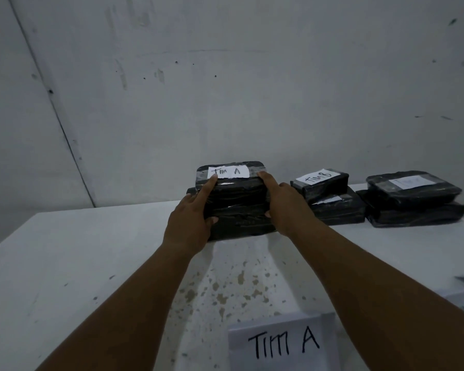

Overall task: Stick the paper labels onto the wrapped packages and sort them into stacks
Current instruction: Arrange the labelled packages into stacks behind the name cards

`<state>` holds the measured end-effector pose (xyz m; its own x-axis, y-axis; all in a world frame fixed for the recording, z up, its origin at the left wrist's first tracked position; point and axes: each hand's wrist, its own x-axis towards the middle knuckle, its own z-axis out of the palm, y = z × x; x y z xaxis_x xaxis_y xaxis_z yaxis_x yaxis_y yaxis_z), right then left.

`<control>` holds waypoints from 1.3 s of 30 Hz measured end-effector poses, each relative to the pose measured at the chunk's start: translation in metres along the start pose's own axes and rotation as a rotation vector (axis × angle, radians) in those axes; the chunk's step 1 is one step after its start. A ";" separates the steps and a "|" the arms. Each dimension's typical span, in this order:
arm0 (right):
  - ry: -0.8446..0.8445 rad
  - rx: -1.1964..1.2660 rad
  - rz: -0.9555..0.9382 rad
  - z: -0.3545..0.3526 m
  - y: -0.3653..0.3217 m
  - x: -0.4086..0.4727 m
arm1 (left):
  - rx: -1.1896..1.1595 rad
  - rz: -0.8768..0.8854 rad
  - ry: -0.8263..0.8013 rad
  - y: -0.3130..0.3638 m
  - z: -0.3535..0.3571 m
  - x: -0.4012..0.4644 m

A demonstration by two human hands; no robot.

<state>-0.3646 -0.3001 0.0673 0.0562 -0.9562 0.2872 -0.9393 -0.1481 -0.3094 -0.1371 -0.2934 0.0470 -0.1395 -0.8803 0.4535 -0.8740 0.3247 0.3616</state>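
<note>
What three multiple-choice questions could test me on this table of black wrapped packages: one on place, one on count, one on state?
1. Where is the loose white paper sheet reading "TIM A"?
A. near table edge
B. on the wall
C. atop the right stack

2. How many stacks of black plastic-wrapped packages stand on the white table?
A. one
B. three
C. five

3. What are both hands doing?
A. writing
B. gripping the labelled top package
C. resting flat

Answers: A, the sheet lies nearest the camera; B, three separate stacks; B, left hand and right hand clasp its sides.

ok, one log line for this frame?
left hand + right hand: gripping top package | label: TIM A | placed on left stack | two other stacks to its right
</note>
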 end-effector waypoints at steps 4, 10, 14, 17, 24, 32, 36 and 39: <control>-0.069 -0.004 -0.032 -0.013 0.002 0.000 | -0.094 0.049 -0.073 -0.004 -0.006 0.001; -0.048 0.080 -0.029 -0.039 -0.007 -0.023 | -0.269 -0.100 0.011 -0.004 -0.017 -0.020; -0.028 0.154 -0.021 -0.052 -0.013 -0.059 | -0.245 -0.008 0.130 0.017 -0.040 -0.057; -0.100 0.157 -0.065 -0.061 -0.017 -0.099 | -0.420 0.009 -0.026 0.030 -0.056 -0.097; -0.317 0.097 -0.121 -0.075 -0.024 -0.178 | -0.408 0.043 -0.267 0.041 -0.068 -0.164; -0.343 0.077 -0.162 -0.068 -0.034 -0.198 | -0.313 0.012 -0.244 0.052 -0.071 -0.179; -0.305 0.094 -0.138 -0.062 -0.044 -0.200 | -0.267 -0.019 -0.258 0.051 -0.075 -0.180; -0.272 0.102 -0.137 -0.058 -0.050 -0.202 | -0.229 -0.029 -0.260 0.046 -0.078 -0.179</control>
<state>-0.3482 -0.0851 0.0775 0.2812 -0.9560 0.0842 -0.8789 -0.2918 -0.3773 -0.1165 -0.0936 0.0455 -0.2563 -0.9393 0.2282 -0.7560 0.3419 0.5582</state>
